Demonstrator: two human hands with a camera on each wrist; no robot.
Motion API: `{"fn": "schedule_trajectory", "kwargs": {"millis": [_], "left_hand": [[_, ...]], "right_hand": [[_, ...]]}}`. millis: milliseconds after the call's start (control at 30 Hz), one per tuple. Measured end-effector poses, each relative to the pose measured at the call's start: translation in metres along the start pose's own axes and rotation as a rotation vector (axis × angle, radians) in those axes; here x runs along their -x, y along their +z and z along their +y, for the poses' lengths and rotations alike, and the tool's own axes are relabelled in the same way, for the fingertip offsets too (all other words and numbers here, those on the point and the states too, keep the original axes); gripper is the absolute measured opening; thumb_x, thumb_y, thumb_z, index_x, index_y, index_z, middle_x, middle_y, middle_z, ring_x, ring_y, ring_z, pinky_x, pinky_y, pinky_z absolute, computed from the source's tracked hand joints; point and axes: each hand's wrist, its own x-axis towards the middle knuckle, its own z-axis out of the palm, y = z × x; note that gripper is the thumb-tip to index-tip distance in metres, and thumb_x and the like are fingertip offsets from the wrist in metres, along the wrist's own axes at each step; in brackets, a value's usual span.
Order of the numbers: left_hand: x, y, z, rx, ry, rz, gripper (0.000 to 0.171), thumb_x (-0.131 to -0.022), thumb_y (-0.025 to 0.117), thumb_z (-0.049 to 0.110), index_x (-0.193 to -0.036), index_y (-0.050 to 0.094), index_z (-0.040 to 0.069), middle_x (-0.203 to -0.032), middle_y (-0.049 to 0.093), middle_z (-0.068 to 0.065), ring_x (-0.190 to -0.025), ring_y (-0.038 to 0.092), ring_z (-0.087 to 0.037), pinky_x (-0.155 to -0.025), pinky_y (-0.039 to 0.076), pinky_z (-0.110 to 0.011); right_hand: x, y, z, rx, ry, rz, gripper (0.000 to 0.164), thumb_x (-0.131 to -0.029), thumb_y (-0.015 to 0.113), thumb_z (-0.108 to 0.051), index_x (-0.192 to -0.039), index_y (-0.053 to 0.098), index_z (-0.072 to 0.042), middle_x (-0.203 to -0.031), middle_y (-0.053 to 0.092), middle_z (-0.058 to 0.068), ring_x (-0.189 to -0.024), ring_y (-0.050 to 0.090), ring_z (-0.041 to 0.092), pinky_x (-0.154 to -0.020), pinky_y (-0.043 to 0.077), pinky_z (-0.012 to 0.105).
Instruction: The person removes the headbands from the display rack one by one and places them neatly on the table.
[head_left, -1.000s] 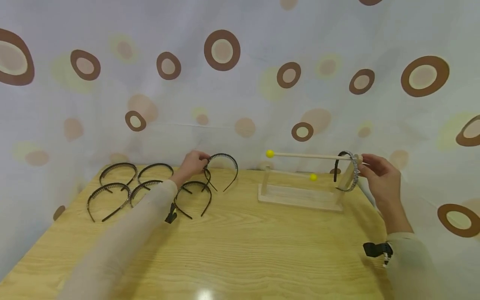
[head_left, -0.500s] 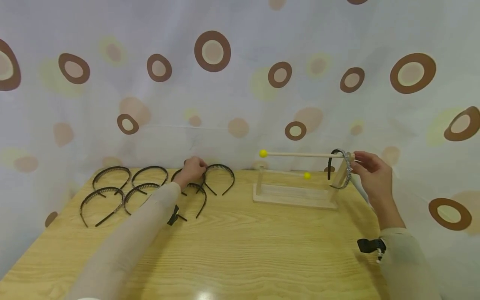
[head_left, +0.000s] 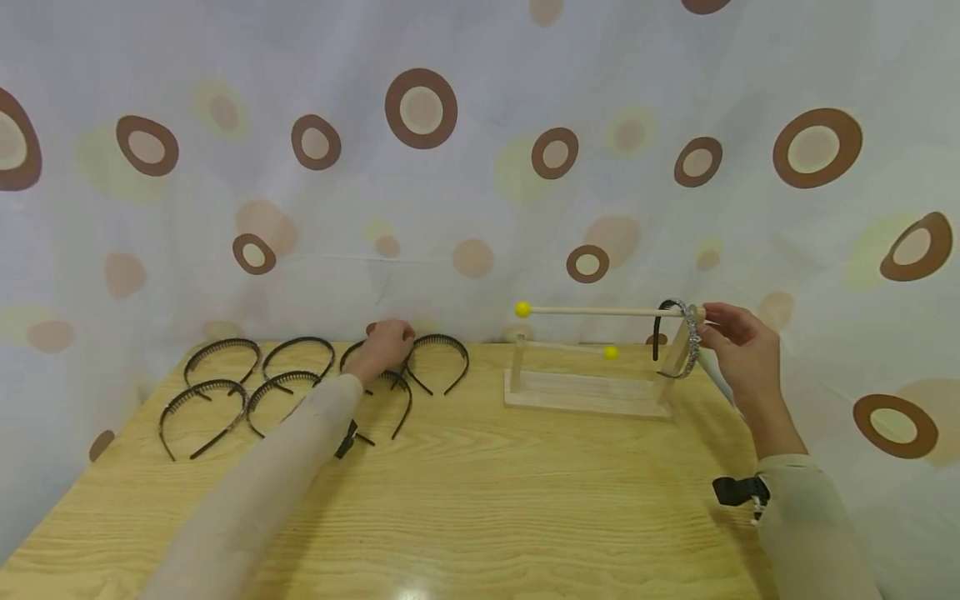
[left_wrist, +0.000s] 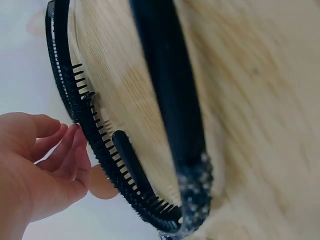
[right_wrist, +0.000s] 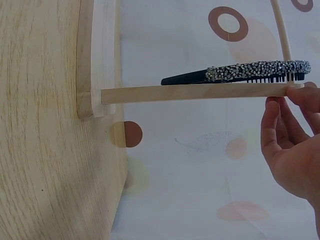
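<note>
On the table's far side my left hand [head_left: 385,346] is over a row of black headbands, at the left side of the rightmost black toothed headband [head_left: 467,358]. The left wrist view has its bent fingers [left_wrist: 44,125] at the outer edge of a toothed band [left_wrist: 100,137], with no band showing between thumb and fingers. My right hand [head_left: 750,354] pinches the top of the upright [right_wrist: 200,93] of a wooden stand [head_left: 585,406]. A silver-glitter headband [head_left: 692,346] hangs on the stand's upper rod [head_left: 600,311], close against that upright.
Several more black headbands [head_left: 225,342] stand in two rows on the left of the wooden table [head_left: 480,500]. Yellow balls [head_left: 522,309] cap the stand's rods. A patterned curtain [head_left: 480,192] hangs right behind the table.
The rightmost black headband has been lowered to the table, and my left hand has come down with it. The right hand stays at the stand's upright. The head view has shifted slightly.
</note>
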Motion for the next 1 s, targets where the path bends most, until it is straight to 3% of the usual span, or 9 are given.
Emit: {"fn": "schedule_trajectory", "kwargs": {"millis": [100,167,200,333,433,700,833,1000], "left_hand": [[0.003,-0.002,0.005,-0.022,0.051,0.05,0.031,-0.107,0.051,0.013,-0.13,0.064,-0.002,-0.128,0.064,-0.018,-0.116,0.061,-0.033,-0.096,0.05,-0.047],[0.005,-0.004,0.011,-0.02,0.088,0.096,0.03,-0.107,0.052,0.013,-0.13,0.065,0.001,-0.125,0.066,-0.015,-0.103,0.065,-0.029,-0.078,0.054,-0.041],[0.007,-0.005,0.016,-0.016,0.112,0.119,0.029,-0.107,0.052,0.013,-0.13,0.066,0.002,-0.124,0.067,-0.014,-0.095,0.066,-0.026,-0.071,0.053,-0.037],[0.018,-0.011,0.046,0.022,0.223,0.168,0.029,-0.106,0.051,0.013,-0.128,0.068,0.004,-0.119,0.069,-0.011,-0.086,0.065,-0.022,-0.064,0.052,-0.035],[0.03,-0.015,0.074,0.076,0.31,0.143,0.028,-0.106,0.053,0.014,-0.127,0.069,0.005,-0.114,0.07,-0.01,-0.094,0.067,-0.022,-0.077,0.056,-0.038],[0.052,-0.003,0.143,0.209,0.516,-0.032,0.025,-0.106,0.057,0.019,-0.124,0.07,0.007,-0.106,0.07,-0.002,-0.09,0.067,-0.013,-0.078,0.055,-0.028],[0.054,0.012,0.174,0.252,0.593,-0.054,0.023,-0.105,0.059,0.018,-0.121,0.071,0.008,-0.102,0.071,-0.001,-0.087,0.066,-0.009,-0.076,0.054,-0.023],[0.05,0.043,0.209,0.313,0.631,-0.077,0.023,-0.104,0.059,0.018,-0.122,0.071,0.008,-0.102,0.071,0.001,-0.086,0.065,-0.004,-0.075,0.052,-0.018]], "right_hand": [[0.0,0.0,0.0,0.006,0.004,0.001,0.036,-0.094,0.068,0.008,-0.129,0.061,0.009,-0.11,0.072,-0.002,-0.098,0.067,0.009,-0.076,0.055,0.017],[0.0,0.0,0.0,0.015,0.007,0.001,0.036,-0.094,0.068,0.007,-0.13,0.061,0.009,-0.11,0.072,-0.002,-0.098,0.066,0.009,-0.076,0.055,0.017],[0.0,-0.001,0.0,0.02,0.009,0.001,0.037,-0.094,0.068,0.006,-0.13,0.061,0.008,-0.111,0.072,-0.002,-0.098,0.066,0.009,-0.076,0.055,0.017],[0.002,-0.001,-0.002,0.03,0.008,-0.002,0.037,-0.094,0.068,0.007,-0.131,0.061,0.008,-0.111,0.071,-0.002,-0.098,0.066,0.008,-0.076,0.055,0.017],[0.003,0.0,-0.003,0.02,0.008,-0.006,0.037,-0.094,0.068,0.007,-0.131,0.061,0.008,-0.11,0.072,-0.002,-0.098,0.066,0.008,-0.076,0.055,0.017],[0.002,0.003,-0.002,-0.006,0.015,-0.007,0.037,-0.094,0.067,0.009,-0.13,0.06,0.009,-0.109,0.072,-0.002,-0.097,0.067,0.008,-0.075,0.055,0.018],[0.001,0.003,-0.003,0.004,0.012,-0.01,0.036,-0.094,0.067,0.007,-0.13,0.061,0.008,-0.11,0.071,-0.003,-0.098,0.067,0.008,-0.075,0.055,0.018],[0.002,0.001,-0.003,-0.025,0.019,-0.013,0.037,-0.093,0.069,0.008,-0.13,0.062,0.008,-0.109,0.072,-0.003,-0.097,0.068,0.008,-0.075,0.056,0.019]]}}
